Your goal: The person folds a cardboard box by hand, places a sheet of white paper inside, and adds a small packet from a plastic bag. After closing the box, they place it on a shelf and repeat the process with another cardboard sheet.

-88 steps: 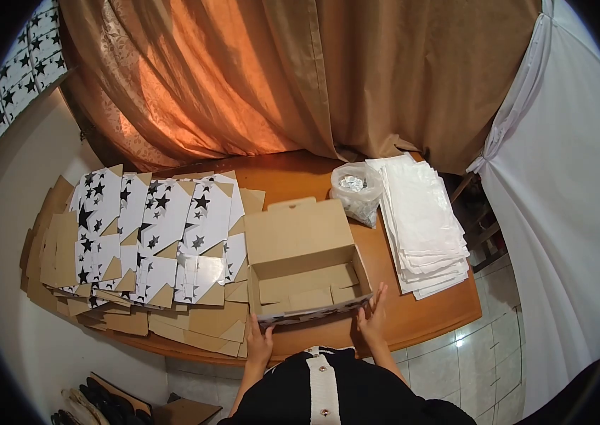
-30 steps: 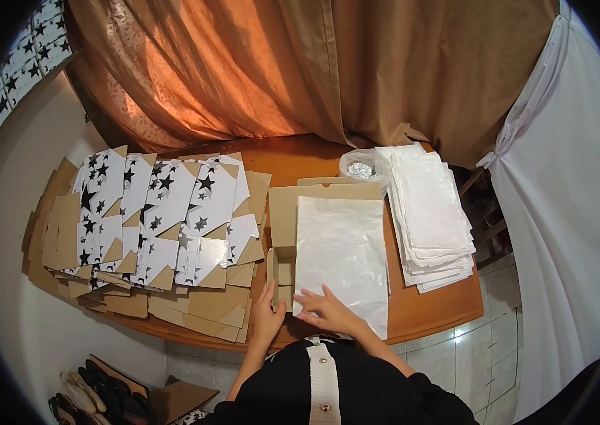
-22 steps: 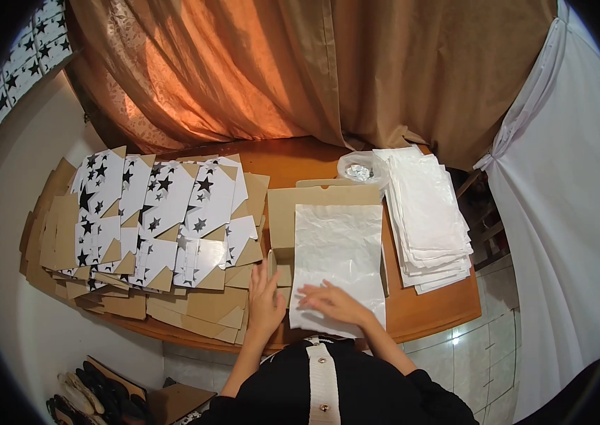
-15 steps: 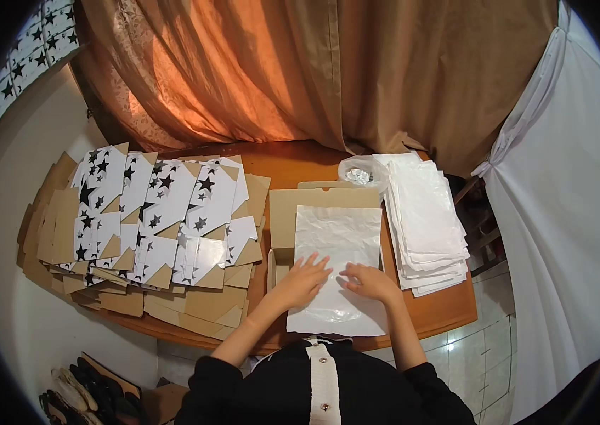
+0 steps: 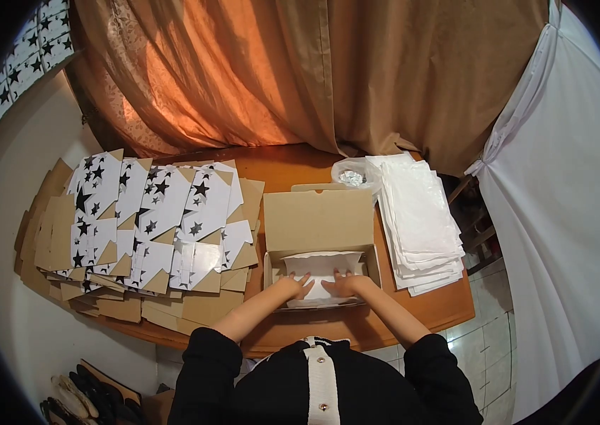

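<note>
An open cardboard box [image 5: 320, 219] stands on the table near my body, its brown lid raised at the back. Inside it lies a white paper sheet [image 5: 325, 263], bent up along its back edge. My left hand [image 5: 298, 285] presses on the sheet at the left with fingers spread. On the right side of the sheet, my right hand [image 5: 346, 283] also lies with its fingers apart. Both hands reach into the box, and neither grips anything.
Star-printed white and brown cardboard pieces [image 5: 165, 185] are piled at the left of the wooden table [image 5: 279, 164]. Stacked white paper sheets [image 5: 420, 212] lie at the right, beside a clear plastic bag [image 5: 353, 176] with silvery contents. Curtains hang behind.
The white sheet has gone from lying flat over the box to sitting down inside it. Both hands have moved down into the box with it, and the raised lid is now uncovered.
</note>
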Tool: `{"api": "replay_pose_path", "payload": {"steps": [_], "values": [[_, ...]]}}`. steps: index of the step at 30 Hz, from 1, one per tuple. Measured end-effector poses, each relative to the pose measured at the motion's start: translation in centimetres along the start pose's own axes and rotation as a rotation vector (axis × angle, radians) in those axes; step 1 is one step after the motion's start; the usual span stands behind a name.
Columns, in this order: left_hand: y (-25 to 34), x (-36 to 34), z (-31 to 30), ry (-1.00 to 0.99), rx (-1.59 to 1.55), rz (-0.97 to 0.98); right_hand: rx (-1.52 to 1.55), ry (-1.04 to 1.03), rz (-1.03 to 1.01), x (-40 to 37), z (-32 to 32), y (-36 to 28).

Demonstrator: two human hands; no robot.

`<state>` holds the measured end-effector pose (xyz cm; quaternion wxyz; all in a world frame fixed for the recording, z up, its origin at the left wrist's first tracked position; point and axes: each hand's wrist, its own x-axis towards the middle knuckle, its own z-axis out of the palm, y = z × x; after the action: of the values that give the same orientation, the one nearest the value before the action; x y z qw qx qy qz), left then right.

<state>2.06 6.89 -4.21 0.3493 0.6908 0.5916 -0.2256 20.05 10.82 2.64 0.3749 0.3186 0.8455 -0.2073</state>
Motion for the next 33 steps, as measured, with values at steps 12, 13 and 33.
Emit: {"api": "replay_pose_path", "payload": {"steps": [12, 13, 33], "values": [[-0.1, -3.4, 0.9, 0.064, 0.358, 0.058, 0.015, -0.020, 0.145, -0.9, 2.3, 1.0], [0.2, -3.2, 1.0, 0.060, 0.383, 0.025, -0.024, -0.015, 0.169, -0.8, 2.5, 0.8], [1.2, -1.2, -2.7, 0.195, 0.257, 0.082, 0.033, 0.186, -0.059, 0.6, -0.5, -0.1]]}}
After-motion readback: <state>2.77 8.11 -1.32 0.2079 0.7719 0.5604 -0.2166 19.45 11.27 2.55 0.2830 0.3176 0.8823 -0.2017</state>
